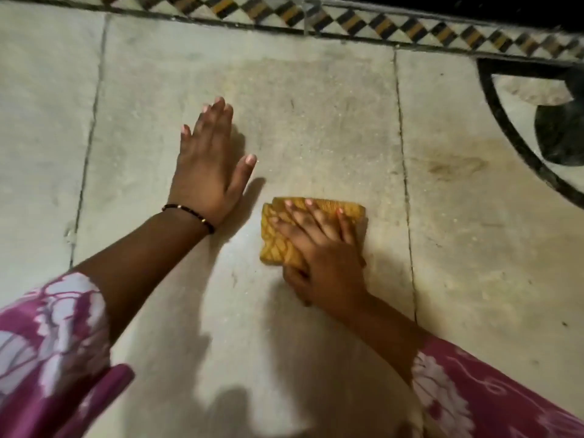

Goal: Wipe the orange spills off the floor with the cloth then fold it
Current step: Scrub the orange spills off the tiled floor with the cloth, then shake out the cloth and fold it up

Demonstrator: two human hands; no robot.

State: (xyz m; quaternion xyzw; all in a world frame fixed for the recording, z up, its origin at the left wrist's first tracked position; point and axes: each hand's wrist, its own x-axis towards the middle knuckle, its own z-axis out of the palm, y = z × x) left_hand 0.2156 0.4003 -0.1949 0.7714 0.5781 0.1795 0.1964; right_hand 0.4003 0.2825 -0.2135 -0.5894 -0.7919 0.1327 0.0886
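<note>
A folded orange cloth (277, 238) with a diamond weave lies on the pale stone floor (316, 121) near the middle of the view. My right hand (322, 257) presses flat on top of it, fingers spread over the cloth and thumb tucked at its near edge. To the left and a little farther away, my left hand (208, 165) rests palm down on the bare floor with fingers apart, holding nothing. A faint brownish-orange stain (455, 167) marks the slab to the right of the cloth. A dull damp-looking patch spreads beyond the cloth.
A checkered black, white and orange tile border (316, 17) runs along the far edge. A black curved inlay band (512, 134) and a dark rounded shape (562, 134) sit at the far right. Dark joints (406, 191) divide the slabs. Pink patterned sleeves fill the near corners.
</note>
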